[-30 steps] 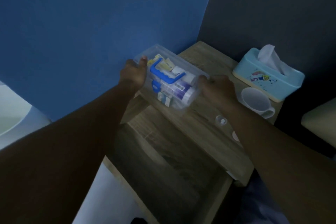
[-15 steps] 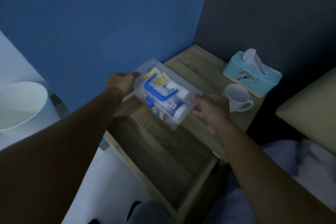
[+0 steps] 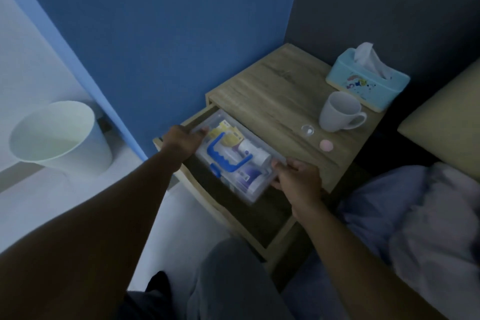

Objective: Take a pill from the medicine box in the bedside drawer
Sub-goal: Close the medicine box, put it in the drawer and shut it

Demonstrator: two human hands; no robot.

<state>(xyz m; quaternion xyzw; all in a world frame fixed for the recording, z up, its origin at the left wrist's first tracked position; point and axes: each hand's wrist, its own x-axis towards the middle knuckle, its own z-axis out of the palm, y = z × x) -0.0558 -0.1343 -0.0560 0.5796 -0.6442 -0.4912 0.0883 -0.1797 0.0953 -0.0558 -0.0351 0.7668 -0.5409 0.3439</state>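
Right now we hold the clear medicine box (image 3: 235, 161) by its two ends inside the open drawer (image 3: 259, 218), our left hand (image 3: 181, 141) gripping the far end and our right hand (image 3: 296, 180) curled around the near end. Its far edge sits close under the bedside table's top (image 3: 272, 101), so it could catch there if we tilt it. A loose grip could spill the bottles inside, and the small pink thing (image 3: 326, 145) beside the mug (image 3: 340, 112) could roll off if we bump the table.
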